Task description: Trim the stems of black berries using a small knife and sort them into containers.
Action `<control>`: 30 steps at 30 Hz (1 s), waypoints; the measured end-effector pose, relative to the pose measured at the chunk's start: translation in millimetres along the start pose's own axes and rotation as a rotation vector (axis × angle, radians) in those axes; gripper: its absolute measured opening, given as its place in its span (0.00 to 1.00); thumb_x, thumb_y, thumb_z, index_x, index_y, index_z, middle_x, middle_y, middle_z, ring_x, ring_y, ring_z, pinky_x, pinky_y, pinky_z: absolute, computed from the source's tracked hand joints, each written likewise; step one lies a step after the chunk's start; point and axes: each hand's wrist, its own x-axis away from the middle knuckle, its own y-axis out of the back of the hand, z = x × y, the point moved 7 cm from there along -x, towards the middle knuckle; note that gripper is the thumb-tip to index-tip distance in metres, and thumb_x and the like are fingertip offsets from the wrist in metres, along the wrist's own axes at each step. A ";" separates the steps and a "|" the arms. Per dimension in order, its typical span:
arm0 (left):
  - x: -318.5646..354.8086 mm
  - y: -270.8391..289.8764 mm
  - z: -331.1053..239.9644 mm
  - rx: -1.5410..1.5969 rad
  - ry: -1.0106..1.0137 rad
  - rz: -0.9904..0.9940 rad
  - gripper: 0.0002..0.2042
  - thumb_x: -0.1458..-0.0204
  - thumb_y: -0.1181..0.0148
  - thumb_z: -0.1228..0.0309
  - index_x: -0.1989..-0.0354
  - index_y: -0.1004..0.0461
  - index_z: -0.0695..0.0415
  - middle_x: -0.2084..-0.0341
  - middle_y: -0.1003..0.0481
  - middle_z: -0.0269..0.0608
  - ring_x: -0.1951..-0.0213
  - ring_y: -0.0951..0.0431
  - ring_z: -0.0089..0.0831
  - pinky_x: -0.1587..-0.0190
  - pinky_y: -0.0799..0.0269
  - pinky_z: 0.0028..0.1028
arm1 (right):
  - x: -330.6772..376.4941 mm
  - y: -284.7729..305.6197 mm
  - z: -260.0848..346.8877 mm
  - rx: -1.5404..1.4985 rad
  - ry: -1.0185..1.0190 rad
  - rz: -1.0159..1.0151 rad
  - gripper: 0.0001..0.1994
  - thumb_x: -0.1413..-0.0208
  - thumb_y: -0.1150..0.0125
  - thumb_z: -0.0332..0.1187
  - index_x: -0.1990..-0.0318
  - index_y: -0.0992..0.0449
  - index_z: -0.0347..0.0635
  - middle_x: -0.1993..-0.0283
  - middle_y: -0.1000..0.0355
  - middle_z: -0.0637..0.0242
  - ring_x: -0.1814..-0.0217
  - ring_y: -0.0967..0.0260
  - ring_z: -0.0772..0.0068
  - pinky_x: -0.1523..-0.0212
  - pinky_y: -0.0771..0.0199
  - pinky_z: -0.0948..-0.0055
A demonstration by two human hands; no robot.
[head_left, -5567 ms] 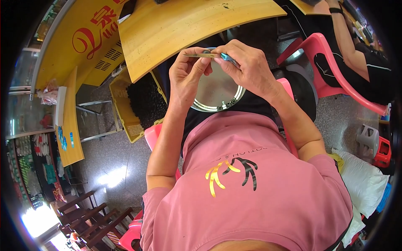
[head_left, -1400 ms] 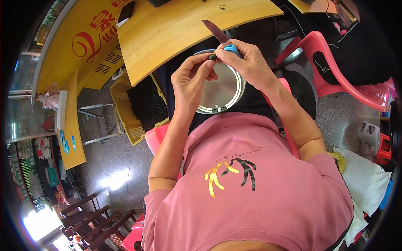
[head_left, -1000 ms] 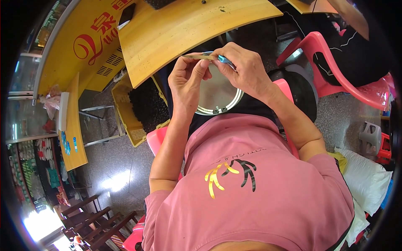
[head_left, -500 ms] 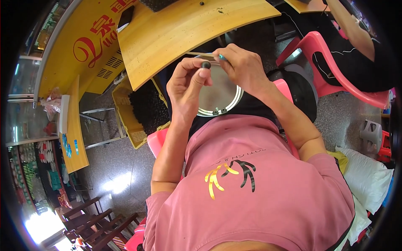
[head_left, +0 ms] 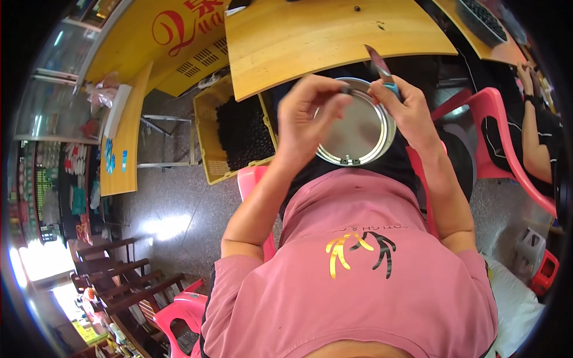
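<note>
The left hand (head_left: 307, 113) pinches a small dark nut-like piece (head_left: 346, 90) between thumb and fingertips, its fingers closed on it just above the round metal bowl (head_left: 358, 128) that rests in the person's lap. The right hand (head_left: 406, 110) has its fingers wrapped around a small knife (head_left: 379, 64) with a blue handle, the blade pointing up and away toward the edge of the yellow wooden surface (head_left: 310, 42). Knife and piece are near each other but apart, so the step in hand looks like cutting or peeling one piece over the bowl. The next move would likely call for bringing the blade to the piece with a steady pinch, keeping the edge clear of the left fingertips.

To the left, a yellow crate (head_left: 236, 134) full of dark pieces stands on the floor beside a pink plastic chair (head_left: 253, 185). Further left, a large curved yellow sign (head_left: 155, 42) carries red lettering, and a narrow yellow panel (head_left: 122, 149) bears small blue labels. Another pink chair (head_left: 507, 149) stands at right, where another person's arm (head_left: 534, 137) shows.
</note>
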 end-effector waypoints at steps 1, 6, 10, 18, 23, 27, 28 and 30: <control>-2.0 17.5 -13.9 -0.184 -0.073 -0.069 0.06 0.43 0.38 0.80 0.58 0.24 0.62 0.68 0.22 0.35 0.68 0.23 0.19 0.64 0.27 0.18 | 0.1 1.7 2.9 0.011 0.005 -0.019 0.11 0.35 0.39 0.38 0.60 0.22 0.38 0.70 0.30 0.77 0.68 0.38 0.90 0.68 0.40 0.86; -22.7 140.6 -63.8 -0.800 -0.273 -0.542 0.09 0.45 0.34 0.75 0.56 0.23 0.59 0.62 0.25 0.37 0.66 0.25 0.22 0.63 0.26 0.23 | -1.3 6.5 7.5 0.019 -0.005 -0.072 0.14 0.37 0.38 0.43 0.61 0.21 0.40 0.71 0.30 0.77 0.71 0.42 0.90 0.71 0.45 0.85; -18.1 151.8 -96.0 -1.152 -0.522 -0.605 0.11 0.47 0.33 0.73 0.55 0.22 0.57 0.59 0.28 0.36 0.65 0.27 0.25 0.64 0.27 0.25 | -4.6 7.2 1.8 -0.032 0.001 -0.071 0.13 0.37 0.38 0.40 0.59 0.21 0.37 0.67 0.27 0.74 0.64 0.34 0.87 0.63 0.36 0.84; 4.5 0.0 24.6 -0.785 -0.061 0.762 0.11 0.47 0.38 0.76 0.55 0.22 0.59 0.64 0.24 0.46 0.63 0.22 0.43 0.59 0.25 0.34 | -6.3 6.1 0.4 -0.008 -0.012 -0.008 0.14 0.36 0.38 0.39 0.57 0.22 0.35 0.68 0.27 0.74 0.63 0.32 0.87 0.60 0.32 0.83; 37.5 -48.8 86.9 -0.788 0.042 1.163 0.13 0.47 0.39 0.73 0.53 0.23 0.58 0.64 0.22 0.49 0.59 0.22 0.49 0.55 0.27 0.40 | -7.2 11.5 1.7 0.029 0.001 -0.003 0.14 0.36 0.39 0.40 0.58 0.22 0.36 0.68 0.28 0.74 0.63 0.32 0.85 0.60 0.32 0.82; 40.5 -62.7 109.4 -0.803 0.123 1.293 0.13 0.50 0.39 0.75 0.54 0.24 0.59 0.65 0.22 0.51 0.59 0.23 0.52 0.55 0.29 0.43 | -7.7 14.3 -2.1 0.041 0.001 -0.006 0.14 0.36 0.39 0.41 0.59 0.22 0.37 0.67 0.27 0.74 0.63 0.32 0.85 0.60 0.32 0.82; 41.1 -64.3 111.9 -0.801 0.140 1.304 0.12 0.50 0.40 0.75 0.56 0.24 0.59 0.66 0.22 0.52 0.60 0.23 0.52 0.56 0.29 0.43 | -7.6 14.4 -2.9 0.042 0.005 -0.007 0.14 0.36 0.39 0.41 0.59 0.22 0.37 0.67 0.27 0.74 0.63 0.32 0.85 0.60 0.32 0.82; 42.9 -66.6 116.1 -0.798 0.171 1.315 0.10 0.50 0.40 0.76 0.58 0.25 0.60 0.67 0.22 0.52 0.60 0.23 0.53 0.56 0.29 0.43 | -6.6 12.1 1.9 0.055 0.008 -0.006 0.14 0.36 0.39 0.42 0.59 0.22 0.37 0.67 0.27 0.73 0.63 0.32 0.85 0.60 0.32 0.82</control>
